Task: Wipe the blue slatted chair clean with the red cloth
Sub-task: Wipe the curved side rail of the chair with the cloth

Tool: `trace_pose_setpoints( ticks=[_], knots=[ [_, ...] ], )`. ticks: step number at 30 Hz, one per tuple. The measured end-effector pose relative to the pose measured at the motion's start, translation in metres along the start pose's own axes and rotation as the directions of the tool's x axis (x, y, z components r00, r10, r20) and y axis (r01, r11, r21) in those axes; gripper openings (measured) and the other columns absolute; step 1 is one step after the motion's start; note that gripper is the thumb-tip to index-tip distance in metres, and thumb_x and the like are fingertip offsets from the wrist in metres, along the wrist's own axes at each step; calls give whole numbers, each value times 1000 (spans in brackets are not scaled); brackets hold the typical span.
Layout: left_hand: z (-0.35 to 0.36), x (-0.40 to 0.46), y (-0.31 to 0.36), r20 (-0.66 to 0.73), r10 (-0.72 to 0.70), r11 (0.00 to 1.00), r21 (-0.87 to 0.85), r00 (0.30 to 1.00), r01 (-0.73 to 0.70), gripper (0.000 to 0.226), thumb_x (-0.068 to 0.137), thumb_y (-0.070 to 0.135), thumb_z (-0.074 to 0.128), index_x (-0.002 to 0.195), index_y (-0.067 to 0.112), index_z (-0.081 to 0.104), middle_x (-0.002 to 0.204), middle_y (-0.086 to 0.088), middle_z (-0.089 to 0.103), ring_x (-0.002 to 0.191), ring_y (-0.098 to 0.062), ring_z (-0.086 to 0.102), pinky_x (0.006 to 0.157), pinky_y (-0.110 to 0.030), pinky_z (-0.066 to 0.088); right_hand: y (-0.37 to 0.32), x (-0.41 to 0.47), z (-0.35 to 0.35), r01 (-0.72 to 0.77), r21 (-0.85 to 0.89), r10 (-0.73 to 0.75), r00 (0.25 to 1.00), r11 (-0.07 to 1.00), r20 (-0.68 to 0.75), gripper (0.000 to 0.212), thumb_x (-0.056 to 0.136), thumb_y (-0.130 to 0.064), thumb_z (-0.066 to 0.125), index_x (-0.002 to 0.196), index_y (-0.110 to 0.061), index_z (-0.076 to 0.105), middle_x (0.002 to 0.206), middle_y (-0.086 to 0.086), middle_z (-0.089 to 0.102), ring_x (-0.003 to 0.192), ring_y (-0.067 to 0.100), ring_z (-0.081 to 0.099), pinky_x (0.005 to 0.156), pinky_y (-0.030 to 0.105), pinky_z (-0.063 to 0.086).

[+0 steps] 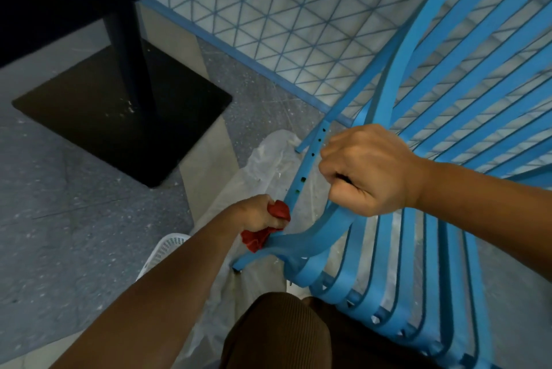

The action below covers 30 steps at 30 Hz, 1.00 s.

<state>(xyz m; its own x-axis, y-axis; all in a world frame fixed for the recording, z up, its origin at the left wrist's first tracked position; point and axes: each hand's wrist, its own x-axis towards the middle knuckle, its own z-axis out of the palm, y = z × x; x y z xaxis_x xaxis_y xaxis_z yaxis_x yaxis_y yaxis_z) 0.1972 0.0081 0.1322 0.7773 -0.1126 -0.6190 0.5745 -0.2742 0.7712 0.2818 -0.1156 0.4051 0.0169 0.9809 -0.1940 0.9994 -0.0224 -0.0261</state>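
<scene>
Now my right hand (367, 171) curls tight around a slat of the blue chair (448, 117), while my left hand (260, 215) below it grips the red cloth (270, 226) against the frame.

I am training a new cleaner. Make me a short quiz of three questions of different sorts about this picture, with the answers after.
1. True or false: the left hand holds the red cloth.
2. What does the right hand grip? A) the white basket B) a slat of the blue chair C) the black table base
3. Fill in: the cloth touches the chair's ____ edge, as seen by the person.

Key: 1 true; 2 B; 3 left.
</scene>
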Motion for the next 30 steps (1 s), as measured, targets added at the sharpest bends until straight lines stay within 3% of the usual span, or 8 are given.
trace_pose_setpoints(
  ticks=[3,8,14,21,26,30],
  knots=[
    [-11,-12,-2,114,-106,988,123,988,92,52,81,49,80,118,15,65,110,-5,73,100,-21,69,99,-43,54,-2,1,-1,-3,-10,2,1000,1000,-1,24,72,-30,40,53,-15,42,51,-3,37,48,20,37,43,36,37],
    [-17,-5,9,110,-146,968,220,983,120,57,74,45,86,117,16,64,105,-5,73,95,-23,71,94,-46,58,-2,0,-1,-12,-17,12,1000,1000,6,26,74,-31,39,54,-14,44,52,0,41,49,23,41,45,38,39],
    [-10,7,29,0,-90,948,306,996,86,60,61,46,89,105,15,63,92,-7,73,79,-24,73,78,-46,63,-2,0,-1,-22,-14,22,1000,1000,14,26,73,-32,40,54,-15,44,52,-1,41,50,22,40,46,37,38],
    [-10,31,40,-92,18,975,222,996,3,43,70,42,83,99,13,70,86,-5,75,76,-21,73,81,-44,62,-2,1,-1,-40,-26,40,999,999,20,26,73,-32,40,54,-15,43,52,-1,40,50,22,40,46,37,38],
    [-18,22,26,32,-97,964,252,995,85,78,44,69,82,105,21,69,95,-1,76,85,-21,74,88,-46,60,-3,2,-3,-48,-35,50,998,998,49,29,75,-35,38,55,-15,45,52,0,41,50,23,42,47,39,41],
    [-19,2,22,148,-195,895,430,970,115,62,77,52,81,123,14,61,113,-6,70,102,-24,68,101,-47,52,-4,2,-2,-51,-32,52,998,998,47,30,75,-35,36,55,-14,45,52,0,41,50,23,43,47,39,41]
  ],
)
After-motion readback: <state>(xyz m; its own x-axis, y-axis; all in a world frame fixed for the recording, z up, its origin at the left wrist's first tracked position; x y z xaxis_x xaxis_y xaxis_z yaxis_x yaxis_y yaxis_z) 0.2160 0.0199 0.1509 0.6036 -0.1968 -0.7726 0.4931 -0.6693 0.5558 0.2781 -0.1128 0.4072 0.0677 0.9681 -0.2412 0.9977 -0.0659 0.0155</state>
